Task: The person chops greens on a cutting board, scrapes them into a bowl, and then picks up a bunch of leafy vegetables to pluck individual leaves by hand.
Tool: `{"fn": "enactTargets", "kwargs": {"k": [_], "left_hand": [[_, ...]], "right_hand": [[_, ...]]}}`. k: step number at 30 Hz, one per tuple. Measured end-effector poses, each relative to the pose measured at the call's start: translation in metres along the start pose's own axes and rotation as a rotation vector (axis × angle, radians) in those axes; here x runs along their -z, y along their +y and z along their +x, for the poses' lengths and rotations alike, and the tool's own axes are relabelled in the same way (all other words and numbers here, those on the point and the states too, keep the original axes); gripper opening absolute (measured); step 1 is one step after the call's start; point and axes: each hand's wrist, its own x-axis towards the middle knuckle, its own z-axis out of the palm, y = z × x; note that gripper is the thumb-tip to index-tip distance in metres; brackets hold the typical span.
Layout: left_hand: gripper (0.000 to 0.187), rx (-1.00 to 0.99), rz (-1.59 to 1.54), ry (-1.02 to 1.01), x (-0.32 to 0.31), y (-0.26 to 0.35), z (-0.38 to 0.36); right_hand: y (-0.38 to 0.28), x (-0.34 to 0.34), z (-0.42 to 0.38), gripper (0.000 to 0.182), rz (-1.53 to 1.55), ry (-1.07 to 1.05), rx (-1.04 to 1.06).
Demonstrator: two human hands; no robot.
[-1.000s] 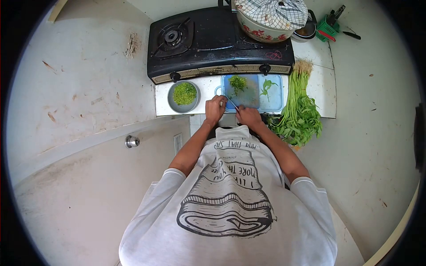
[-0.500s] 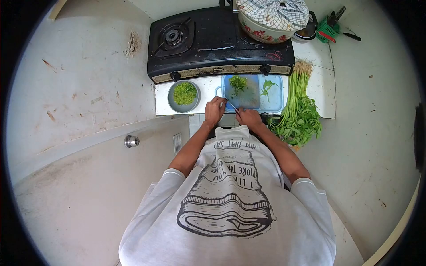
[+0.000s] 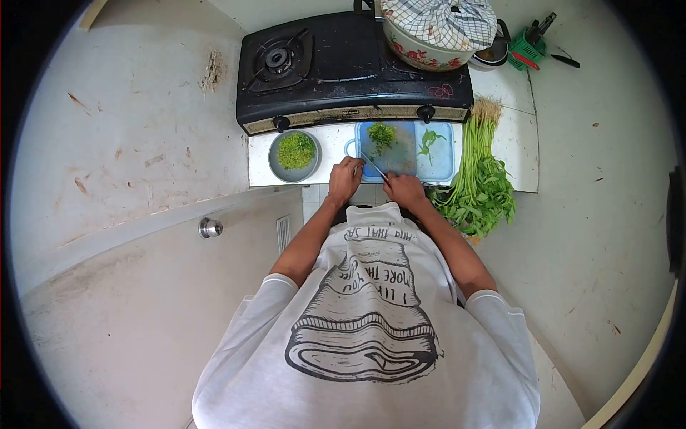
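Observation:
My right hand [image 3: 406, 189] grips a small knife [image 3: 374, 166] by its handle at the near edge of the blue cutting board [image 3: 446, 170]. The blade points up and left, toward the fingers of my left hand [image 3: 346, 179]. Those fingers are curled together at the board's near left corner, and whatever they pinch is too small to make out. On the board's far left lies a pile of chopped greens [image 3: 381, 133]. A leafy green sprig [image 3: 429, 141] rests on the lighter right section.
Left of the board stands a grey bowl [image 3: 314, 170] holding chopped greens. A large bunch of leafy stems [image 3: 480, 161] hangs over the counter's front edge at right. Behind are a black gas stove [image 3: 343, 89], a cloth-covered floral pot [image 3: 429, 51] and a green basket [image 3: 527, 48] with utensils.
The knife and my right hand have shifted slightly; the blade now lies a little higher over the board. My left hand stays at the board's corner.

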Motion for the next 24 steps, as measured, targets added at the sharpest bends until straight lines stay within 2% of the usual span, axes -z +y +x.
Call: {"fn": "enactTargets", "kwargs": {"k": [8, 17, 24], "left_hand": [[0.015, -0.097, 0.006, -0.023, -0.006, 0.002, 0.017], [0.011, -0.058, 0.028, -0.015, -0.013, 0.007, 0.025], [0.012, -0.059, 0.028, 0.010, -0.013, 0.003, 0.022]], "right_hand": [[0.007, 0.010, -0.003, 0.034, 0.007, 0.015, -0.123], [0.002, 0.007, -0.006, 0.035, 0.036, 0.074, -0.109], [0.003, 0.001, -0.007, 0.034, 0.019, 0.041, -0.067]]}}
